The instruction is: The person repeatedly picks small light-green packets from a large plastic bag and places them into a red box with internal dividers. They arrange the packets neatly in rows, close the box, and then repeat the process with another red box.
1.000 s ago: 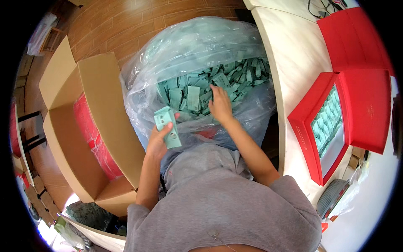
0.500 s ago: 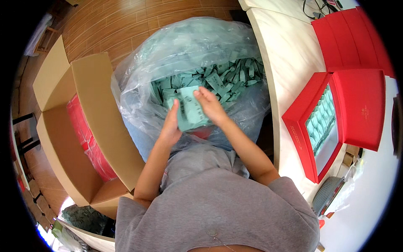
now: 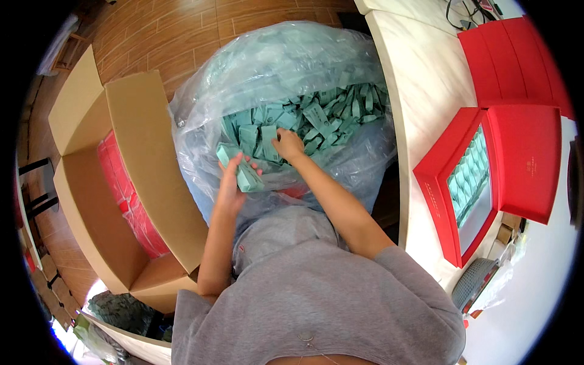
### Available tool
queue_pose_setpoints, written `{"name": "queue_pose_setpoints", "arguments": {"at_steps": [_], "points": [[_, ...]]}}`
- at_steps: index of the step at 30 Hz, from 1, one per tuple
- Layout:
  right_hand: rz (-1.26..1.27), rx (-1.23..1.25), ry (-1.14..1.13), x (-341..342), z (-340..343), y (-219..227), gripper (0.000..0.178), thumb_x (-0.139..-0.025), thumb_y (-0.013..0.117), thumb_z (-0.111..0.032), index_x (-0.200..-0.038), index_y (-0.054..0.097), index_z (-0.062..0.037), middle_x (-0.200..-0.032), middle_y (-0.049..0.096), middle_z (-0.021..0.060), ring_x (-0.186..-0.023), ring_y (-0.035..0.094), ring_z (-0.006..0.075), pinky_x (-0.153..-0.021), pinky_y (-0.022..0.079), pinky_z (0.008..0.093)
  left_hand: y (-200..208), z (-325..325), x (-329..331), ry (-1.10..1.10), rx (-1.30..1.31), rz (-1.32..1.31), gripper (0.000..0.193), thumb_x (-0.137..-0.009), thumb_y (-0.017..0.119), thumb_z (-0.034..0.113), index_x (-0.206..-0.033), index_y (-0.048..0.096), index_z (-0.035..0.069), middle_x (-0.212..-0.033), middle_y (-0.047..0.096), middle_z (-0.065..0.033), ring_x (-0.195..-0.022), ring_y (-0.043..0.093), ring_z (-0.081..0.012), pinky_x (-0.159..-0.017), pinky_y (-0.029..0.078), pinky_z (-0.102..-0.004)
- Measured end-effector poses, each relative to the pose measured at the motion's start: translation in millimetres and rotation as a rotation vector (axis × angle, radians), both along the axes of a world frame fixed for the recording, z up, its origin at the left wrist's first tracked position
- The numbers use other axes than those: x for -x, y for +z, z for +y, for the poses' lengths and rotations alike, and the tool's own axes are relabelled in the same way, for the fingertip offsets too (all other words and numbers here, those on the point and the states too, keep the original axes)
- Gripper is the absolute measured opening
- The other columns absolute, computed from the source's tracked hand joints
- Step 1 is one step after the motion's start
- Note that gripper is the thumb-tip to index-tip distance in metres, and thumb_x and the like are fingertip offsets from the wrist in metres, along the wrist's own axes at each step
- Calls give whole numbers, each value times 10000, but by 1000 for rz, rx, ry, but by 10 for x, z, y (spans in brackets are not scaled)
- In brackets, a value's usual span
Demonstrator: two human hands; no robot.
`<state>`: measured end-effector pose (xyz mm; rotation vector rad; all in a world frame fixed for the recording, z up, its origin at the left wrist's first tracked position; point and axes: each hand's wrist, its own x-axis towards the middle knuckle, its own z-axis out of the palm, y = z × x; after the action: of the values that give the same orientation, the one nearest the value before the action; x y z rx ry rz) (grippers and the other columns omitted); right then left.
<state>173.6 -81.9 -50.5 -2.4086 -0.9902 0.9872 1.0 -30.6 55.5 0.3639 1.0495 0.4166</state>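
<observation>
My left hand [image 3: 234, 182] is closed around a few small pale green packets [image 3: 243, 173], held over the near edge of a big clear plastic bag [image 3: 201, 115]. Inside the bag lies a heap of the same green packets [image 3: 340, 115]. My right hand [image 3: 289, 145] reaches over the bag's opening, its fingers pinching one green packet [image 3: 269, 143] at the heap's near side. On the table to the right, a red gift box [image 3: 439, 204] stands with its lid raised, rows of green packets [image 3: 469, 176] filling much of it.
An opened cardboard carton [image 3: 137, 103] stands left of the bag, with red plastic-wrapped goods [image 3: 131, 198] inside. The pale marble-look table [image 3: 420, 73] runs along the right. More red boxes [image 3: 511, 61] lie at its far end, and a grey basket [image 3: 474, 283] sits nearer me.
My hands have drawn apart. The left has moved slightly left and down, keeping packets, while the right has gone down to a packet on the heap.
</observation>
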Motion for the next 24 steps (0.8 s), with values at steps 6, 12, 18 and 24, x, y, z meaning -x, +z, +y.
{"name": "queue_pose_setpoints", "arguments": {"at_steps": [6, 12, 18, 24], "points": [[336, -621, -279, 165, -175, 743, 138, -774, 609, -57, -905, 605, -16, -1009, 667, 126, -914, 640, 282, -777, 500, 387, -87, 11, 82, -16, 206, -118, 450, -905, 565, 481, -1102, 498, 82, -988, 561, -56, -846, 583, -181, -767, 530, -391], [415, -786, 264, 265, -521, 1010, 223, -766, 525, 3, -951, 647, -22, -1082, 662, 114, -1038, 609, 259, -945, 439, 328, -142, 5, 27, -132, 121, -198, 439, -928, 535, 460, -1129, 495, 71, -1020, 572, -68, -937, 597, -193, -769, 533, -387], [132, -195, -252, -225, -305, -304, 320, -802, 648, -184, -1074, 610, -19, -1046, 651, 140, -997, 608, 287, -842, 487, 382, -90, -14, 12, -110, -29, -62, 509, -908, 625, 299, -1266, 305, 132, -1149, 501, -92, -1005, 580, -211, -787, 539, -390], [3, 160, 48, -35, -199, -412, 466, -796, 702, -322, -1175, 578, -79, -1229, 542, 160, -1170, 468, 337, -971, 376, 467, 58, -18, -33, -42, -122, -23, 531, -905, 631, 264, -1277, 272, 145, -1206, 456, -90, -1035, 573, -227, -809, 540, -404]]}}
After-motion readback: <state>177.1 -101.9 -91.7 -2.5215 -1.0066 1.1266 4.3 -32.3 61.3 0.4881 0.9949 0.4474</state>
